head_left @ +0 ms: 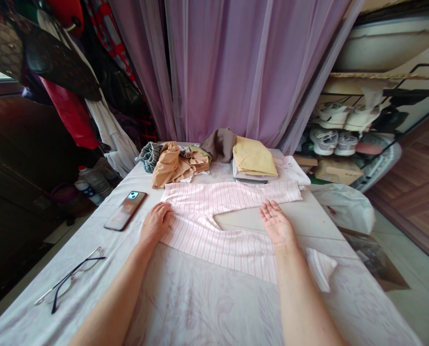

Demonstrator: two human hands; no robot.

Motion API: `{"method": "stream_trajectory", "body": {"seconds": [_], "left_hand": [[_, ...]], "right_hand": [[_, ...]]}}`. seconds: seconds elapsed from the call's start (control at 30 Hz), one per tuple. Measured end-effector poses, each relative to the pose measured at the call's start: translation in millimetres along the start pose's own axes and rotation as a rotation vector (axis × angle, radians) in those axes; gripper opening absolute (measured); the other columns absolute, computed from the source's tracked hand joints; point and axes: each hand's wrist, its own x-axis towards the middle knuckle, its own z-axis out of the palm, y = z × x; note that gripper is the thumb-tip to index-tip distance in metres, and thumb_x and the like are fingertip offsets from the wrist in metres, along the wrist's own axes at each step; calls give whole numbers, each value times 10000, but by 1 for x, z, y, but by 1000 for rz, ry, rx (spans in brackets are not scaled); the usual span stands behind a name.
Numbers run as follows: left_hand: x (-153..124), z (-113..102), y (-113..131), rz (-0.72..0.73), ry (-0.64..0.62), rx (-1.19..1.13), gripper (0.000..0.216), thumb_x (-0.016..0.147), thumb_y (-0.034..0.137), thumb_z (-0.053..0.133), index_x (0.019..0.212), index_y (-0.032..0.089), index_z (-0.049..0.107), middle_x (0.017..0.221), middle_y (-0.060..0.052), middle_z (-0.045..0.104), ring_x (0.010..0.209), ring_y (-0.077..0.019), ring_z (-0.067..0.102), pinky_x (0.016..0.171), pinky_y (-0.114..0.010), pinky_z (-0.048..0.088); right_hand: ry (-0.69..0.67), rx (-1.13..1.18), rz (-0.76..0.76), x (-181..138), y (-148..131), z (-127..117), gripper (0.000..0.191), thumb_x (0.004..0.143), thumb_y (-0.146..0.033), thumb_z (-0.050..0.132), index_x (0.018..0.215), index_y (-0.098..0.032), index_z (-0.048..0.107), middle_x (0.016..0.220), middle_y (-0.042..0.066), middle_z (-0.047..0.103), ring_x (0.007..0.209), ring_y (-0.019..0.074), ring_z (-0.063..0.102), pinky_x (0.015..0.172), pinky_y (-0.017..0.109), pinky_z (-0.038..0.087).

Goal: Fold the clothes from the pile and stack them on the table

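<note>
striped garment (207,240) spread mid-table (200,302), long axis along near edge | left hand (156,222) laid flat on its left end, fingers together | right hand (277,225) rested on its right part, fingers straight, together

Pink striped shorts (214,221) flat on bed

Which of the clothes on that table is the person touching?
The pink-and-white striped garment spread flat in front: the left hand and right hand rest on it. The tan, brown and yellow clothes lie heaped at the far end, untouched.
</note>
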Motion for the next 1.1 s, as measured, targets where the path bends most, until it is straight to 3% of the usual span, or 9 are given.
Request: {"method": "stream_trajectory", "body": {"seconds": [0.23,0.53,0.77,1.1], "left_hand": [[0,2,-2,-3,-11,-2,276,921,275,410,954,202,673,1126,-103,704,1164,-265,582,1031,-455,476],[0,1,-2,-8,-11,-7,268,918,278,417,951,209,674,1116,-93,705,1160,-261,584,1028,-445,478],[0,3,-3,-5,-6,6,268,922,269,410,964,199,665,1130,-96,703,1168,-264,584,1038,-438,470],[-1,3,-3,-2,-2,18,282,929,275,403,966,182,666,1126,-113,705,1168,-273,583,1037,-443,469]], "right_hand": [[21,30,-5,0,1,-1,80,729,-186,644,775,-248,625,1014,9,737,990,163,680,930,400,545],[15,24,-6,1,1,-2,96,731,-184,646,796,-252,630,1014,6,735,987,161,678,938,396,539],[56,71,8,-3,-1,4,144,690,-165,661,798,-260,648,781,-41,714,941,156,689,928,385,534],[73,91,15,-5,-2,6,153,691,-152,661,800,-260,655,764,-42,717,888,150,691,912,384,537]]}}
